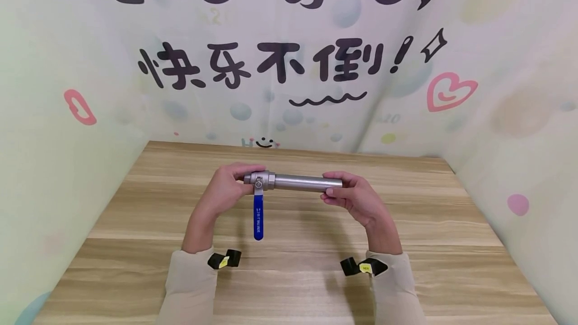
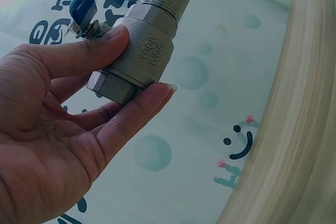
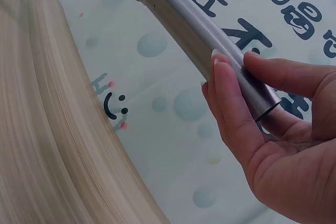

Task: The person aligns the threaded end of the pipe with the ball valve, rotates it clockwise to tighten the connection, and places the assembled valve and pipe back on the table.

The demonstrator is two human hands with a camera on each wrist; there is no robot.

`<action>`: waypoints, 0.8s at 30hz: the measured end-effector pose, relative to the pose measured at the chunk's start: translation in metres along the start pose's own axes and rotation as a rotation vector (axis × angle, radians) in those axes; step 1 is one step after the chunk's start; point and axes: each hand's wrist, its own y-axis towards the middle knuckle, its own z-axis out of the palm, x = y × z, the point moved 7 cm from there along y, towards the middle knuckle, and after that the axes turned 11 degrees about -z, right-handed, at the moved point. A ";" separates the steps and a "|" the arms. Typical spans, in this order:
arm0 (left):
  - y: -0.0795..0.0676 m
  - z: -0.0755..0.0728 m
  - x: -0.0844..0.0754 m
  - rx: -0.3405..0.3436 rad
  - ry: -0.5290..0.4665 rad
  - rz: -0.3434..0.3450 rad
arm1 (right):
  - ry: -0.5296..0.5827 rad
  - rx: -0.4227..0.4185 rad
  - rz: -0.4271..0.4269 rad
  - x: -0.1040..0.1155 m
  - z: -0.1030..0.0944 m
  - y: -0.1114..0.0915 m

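My left hand (image 1: 228,188) grips a metal ball valve (image 2: 140,48) by its body, thumb on one side and fingers on the other. The valve's blue lever handle (image 1: 258,217) points toward me in the head view. A straight steel pipe (image 1: 302,182) runs from the valve's right end, with a few threads showing at the joint in the left wrist view. At the pipe's free end my right hand (image 1: 356,197) pinches it between thumb and fingers. Valve and pipe are held level above the table, their shadows falling below.
The wood-grain table (image 1: 289,275) spreads under both arms. A printed cloth backdrop (image 1: 280,124) with black lettering rises behind it and along both sides. Black wrist straps (image 1: 224,260) with yellow labels sit on both light sleeves.
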 end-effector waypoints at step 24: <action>0.000 0.001 0.001 0.000 0.007 -0.001 | 0.004 0.001 -0.005 0.001 0.000 0.000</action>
